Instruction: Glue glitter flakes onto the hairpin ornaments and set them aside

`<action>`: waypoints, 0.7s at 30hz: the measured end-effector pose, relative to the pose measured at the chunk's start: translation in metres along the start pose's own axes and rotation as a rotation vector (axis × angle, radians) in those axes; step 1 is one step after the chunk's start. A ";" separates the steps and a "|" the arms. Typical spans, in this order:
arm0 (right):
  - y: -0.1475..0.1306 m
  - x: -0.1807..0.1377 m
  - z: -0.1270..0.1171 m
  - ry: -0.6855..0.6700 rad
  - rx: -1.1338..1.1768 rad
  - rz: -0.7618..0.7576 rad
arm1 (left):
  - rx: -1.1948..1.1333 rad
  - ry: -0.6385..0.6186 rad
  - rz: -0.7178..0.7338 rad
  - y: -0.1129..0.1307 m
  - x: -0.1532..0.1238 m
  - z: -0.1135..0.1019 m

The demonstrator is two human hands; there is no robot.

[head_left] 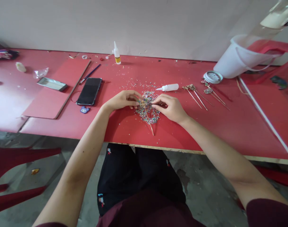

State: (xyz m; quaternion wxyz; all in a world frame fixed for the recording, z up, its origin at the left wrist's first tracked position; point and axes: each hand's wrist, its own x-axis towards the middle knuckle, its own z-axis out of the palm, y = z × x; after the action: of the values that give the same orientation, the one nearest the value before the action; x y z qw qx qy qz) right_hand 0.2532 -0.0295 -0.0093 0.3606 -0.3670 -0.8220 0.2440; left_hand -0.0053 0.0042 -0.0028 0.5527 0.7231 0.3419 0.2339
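Note:
A gold-coloured hairpin [148, 117] with a long two-pronged stem slants over a pile of small multicoloured chips [154, 119] on the red table. My left hand [124, 100] is closed on the hairpin's ornamental head, its thumb and fingers pinching from the left. From the right, my right hand [169, 107] pinches a thin dark tool [150, 103], whose tip reaches the hairpin head; its exact kind is too small to make out. Just behind the right hand lies a white squeeze bottle [170, 87] with a narrow nozzle. Several finished-looking hairpins [193, 90] rest further right.
A glue bottle [117, 55] stands near the wall. On the left are a phone [89, 91], a brush-like stick [90, 74], a shallow metal tray [52, 84] and a red board [44, 105]. To the right, a white bucket [238, 61] leans beside a small round container [213, 77].

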 end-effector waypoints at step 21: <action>-0.001 0.000 -0.001 0.025 0.002 -0.014 | 0.012 0.002 -0.004 0.002 -0.001 0.001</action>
State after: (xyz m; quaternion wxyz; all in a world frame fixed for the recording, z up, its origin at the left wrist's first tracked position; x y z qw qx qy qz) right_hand 0.2539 -0.0301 -0.0086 0.3728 -0.3640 -0.8197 0.2378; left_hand -0.0046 0.0027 -0.0010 0.5485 0.7253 0.3455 0.2316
